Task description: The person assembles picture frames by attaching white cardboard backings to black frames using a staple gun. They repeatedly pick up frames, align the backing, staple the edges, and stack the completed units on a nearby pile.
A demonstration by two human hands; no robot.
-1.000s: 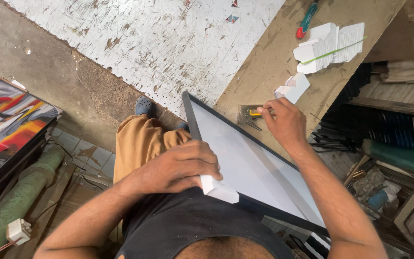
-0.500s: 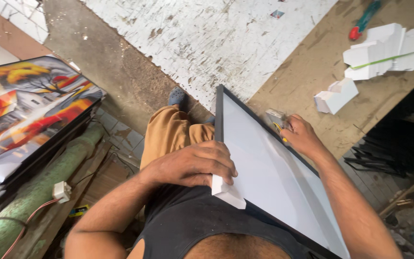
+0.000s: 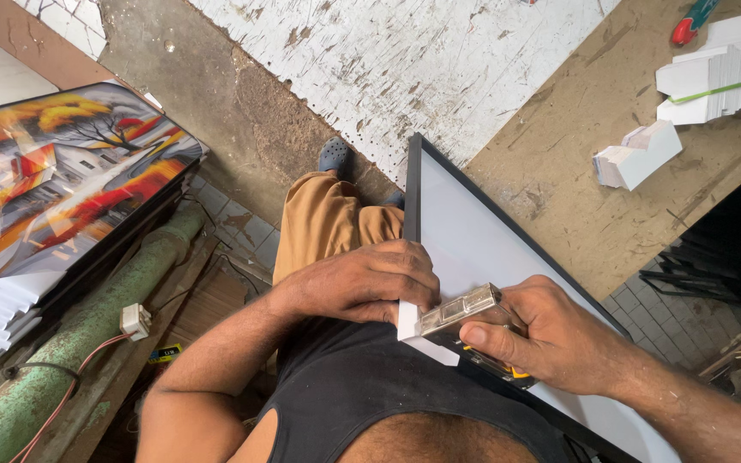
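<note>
Frame [image 3: 482, 249], black-edged with white face, leans on the workbench [image 3: 559, 197] edge, its near corner at the person's waist. Left hand [image 3: 362, 283] clamps white corner protector [image 3: 413, 330] onto that corner. Right hand [image 3: 551, 339] grips staple gun [image 3: 465, 313], pressed against protector.

Upper left of your view: colourful landscape painting [image 3: 62, 184] | lower left: green pipe [image 3: 70, 343], white connector [image 3: 135, 320] on red wire | top: scratched white board [image 3: 405, 60] | upper right: white corner-piece stack [image 3: 722, 73] (green-banded), red-handled tool [image 3: 692, 21].
</note>
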